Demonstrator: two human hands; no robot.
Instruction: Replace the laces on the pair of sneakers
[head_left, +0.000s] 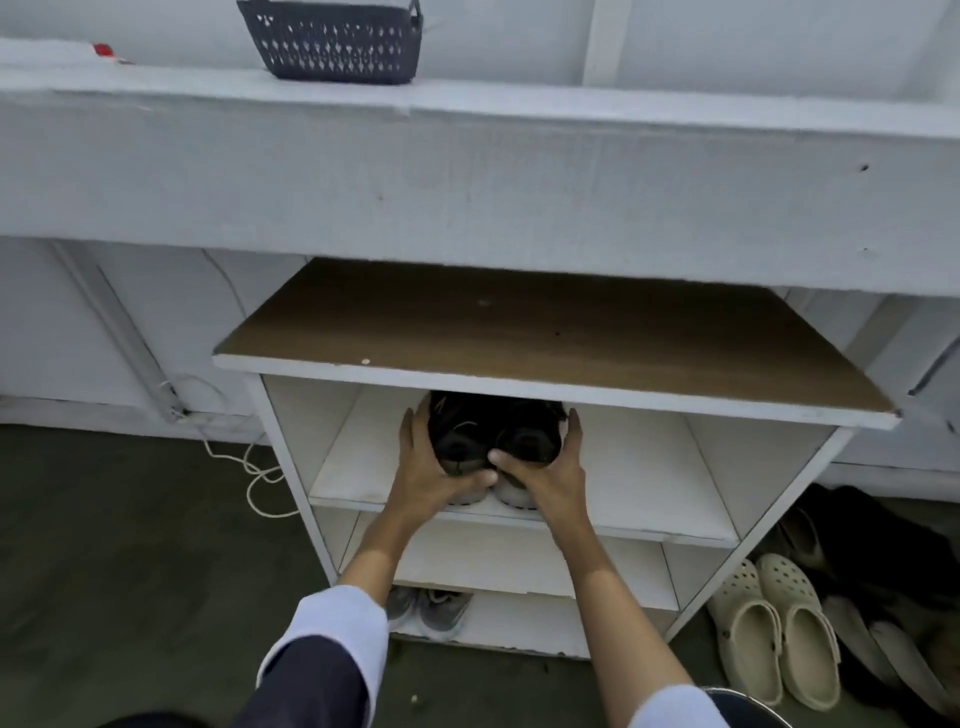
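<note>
A pair of dark sneakers (493, 434) with pale soles stands side by side on the upper white shelf (649, 493) of a small shoe rack, heels toward me. My left hand (428, 467) grips the outer side of the left sneaker, thumb across its heel. My right hand (545, 467) grips the right sneaker the same way from the other side. Both thumbs meet between the heels. A thin lace end shows on the left sneaker. The toes of the pair are hidden under the rack's brown top board (545, 332).
Grey sneakers (436, 610) sit on the rack's bottom shelf. Cream clogs (774, 629) and dark shoes (883, 561) lie on the floor at right. A white cable (249, 467) trails on the floor at left. A dark basket (332, 41) stands on the ledge above.
</note>
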